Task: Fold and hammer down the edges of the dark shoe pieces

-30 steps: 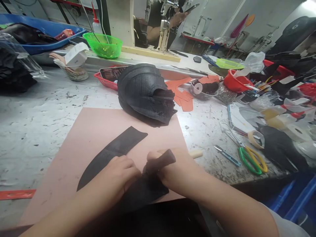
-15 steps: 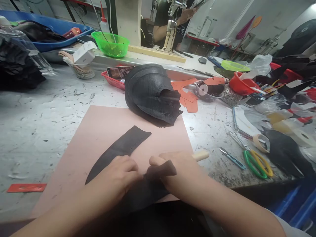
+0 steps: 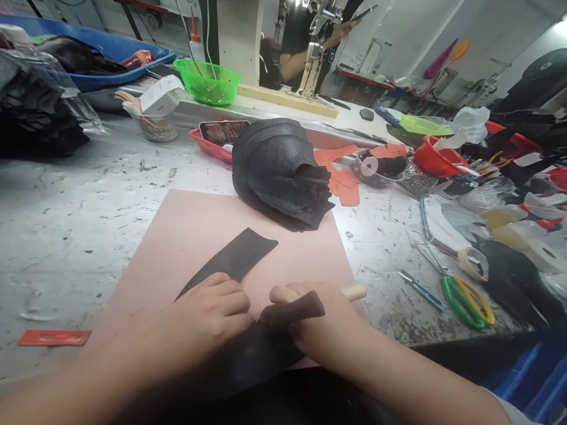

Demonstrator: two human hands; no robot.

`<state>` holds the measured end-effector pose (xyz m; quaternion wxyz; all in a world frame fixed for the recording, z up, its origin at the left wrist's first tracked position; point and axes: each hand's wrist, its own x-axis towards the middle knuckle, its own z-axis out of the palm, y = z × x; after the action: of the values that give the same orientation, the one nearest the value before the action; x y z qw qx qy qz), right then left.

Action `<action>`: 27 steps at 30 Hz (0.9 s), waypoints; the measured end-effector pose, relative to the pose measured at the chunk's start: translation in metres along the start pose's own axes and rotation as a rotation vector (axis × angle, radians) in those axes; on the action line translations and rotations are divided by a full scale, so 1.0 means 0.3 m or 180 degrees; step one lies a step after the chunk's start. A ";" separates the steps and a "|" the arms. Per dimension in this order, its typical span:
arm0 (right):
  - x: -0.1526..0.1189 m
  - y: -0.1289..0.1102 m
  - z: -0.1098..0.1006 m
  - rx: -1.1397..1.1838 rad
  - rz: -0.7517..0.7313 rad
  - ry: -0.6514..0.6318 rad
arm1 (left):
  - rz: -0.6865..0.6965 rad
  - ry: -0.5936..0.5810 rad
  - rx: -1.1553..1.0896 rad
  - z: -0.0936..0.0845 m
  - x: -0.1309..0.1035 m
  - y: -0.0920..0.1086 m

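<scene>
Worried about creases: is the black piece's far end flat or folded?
Flat: beyond the left hand, the black piece lies spread on the pink sheet, no fold showing. What that hand covers, I cannot tell.

My bare left hand [image 3: 217, 313] and right hand [image 3: 336, 319].
Lower right: a pale grey sleeve [image 3: 514, 409] on my right arm.

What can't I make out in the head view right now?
In the head view:
Black piece: any join with the dark material below is covered by the left hand.
Pale stick: its inner end is hidden by the right hand.
Phone: its screen text is too small to read.
Co-worker: head cut off by the top edge.
</scene>
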<state>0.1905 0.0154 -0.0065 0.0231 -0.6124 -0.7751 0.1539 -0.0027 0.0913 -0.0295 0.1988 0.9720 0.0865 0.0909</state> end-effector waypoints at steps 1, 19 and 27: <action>0.001 -0.003 0.001 -0.0062 -0.0036 -0.0005 | -0.0008 -0.0054 0.0033 -0.004 0.001 0.000; -0.007 0.028 0.011 -0.0097 0.0402 -0.0083 | -0.0744 0.0653 -0.0244 0.111 -0.021 0.033; 0.003 0.029 -0.006 -0.0226 0.0322 0.0179 | -0.0788 0.0845 -0.0054 0.123 -0.024 0.049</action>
<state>0.1989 0.0184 -0.0073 0.0153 -0.6553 -0.7471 0.1100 0.0001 0.0629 -0.0579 0.2035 0.9316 0.2302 0.1940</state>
